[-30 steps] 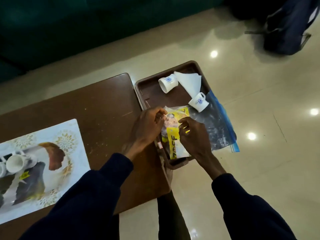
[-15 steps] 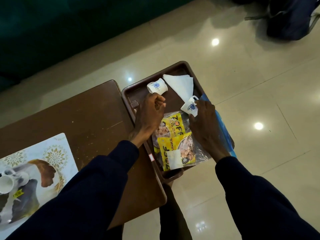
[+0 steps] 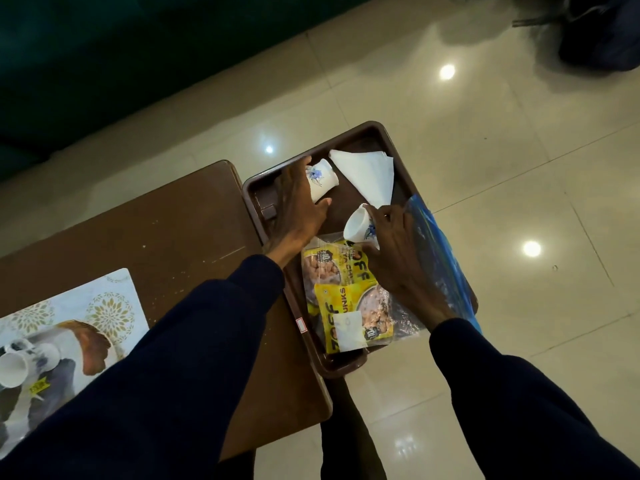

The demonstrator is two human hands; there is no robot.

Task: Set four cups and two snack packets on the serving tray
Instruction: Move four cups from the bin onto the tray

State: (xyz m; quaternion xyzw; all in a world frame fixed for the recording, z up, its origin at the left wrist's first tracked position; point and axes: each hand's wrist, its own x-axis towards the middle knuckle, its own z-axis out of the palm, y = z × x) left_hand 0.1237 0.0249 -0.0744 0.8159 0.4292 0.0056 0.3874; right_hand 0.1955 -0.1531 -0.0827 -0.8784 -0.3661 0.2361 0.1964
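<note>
Hands (image 3: 298, 209) gripping white blue-flowered cups (image 3: 320, 180), tipped

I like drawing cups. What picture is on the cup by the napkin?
A blue flower print on white cup, seen in the head view.

I see the brown serving tray (image 3: 349, 367) holding two white blue-flowered cups (image 3: 322, 180) on their sides and two yellow snack packets (image 3: 349, 317) overlapping at its near end; two more cups (image 3: 20, 362) lie off it, far left.
</note>
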